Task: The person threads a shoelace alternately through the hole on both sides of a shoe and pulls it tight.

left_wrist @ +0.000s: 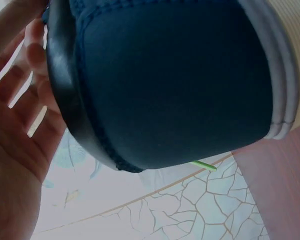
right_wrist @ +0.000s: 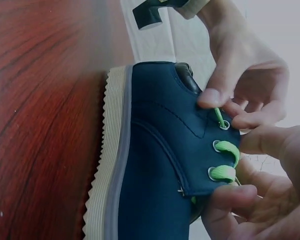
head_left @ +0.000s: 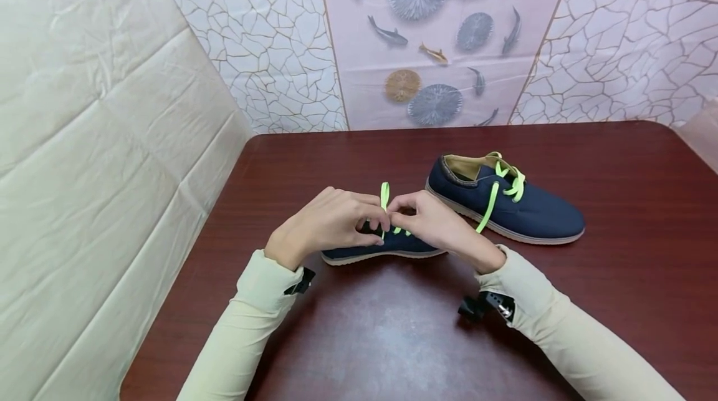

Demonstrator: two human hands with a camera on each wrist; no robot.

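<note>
A navy blue lace-up shoe (head_left: 359, 255) with a pale ribbed sole lies on the table below both hands, its toe to the right. My left hand (head_left: 336, 220) pinches its neon green shoelace (right_wrist: 218, 117) by the top eyelet. Opposite it, my right hand (head_left: 434, 221) has thumb and index finger curled in at the lace, and the fingertips of both hands nearly meet. Between them a lace loop (head_left: 384, 194) sticks up. The shoe's heel (left_wrist: 175, 85) fills much of the left wrist view. Fingers partly hide the tongue and the lace ends.
A second navy shoe (head_left: 538, 217) with loosely threaded green lace (head_left: 488, 207) stands behind and right of the hands. The dark red wooden table (head_left: 628, 301) meets a patterned wall covering (head_left: 280, 45) at the back and a pale quilted panel (head_left: 101, 201) at the left.
</note>
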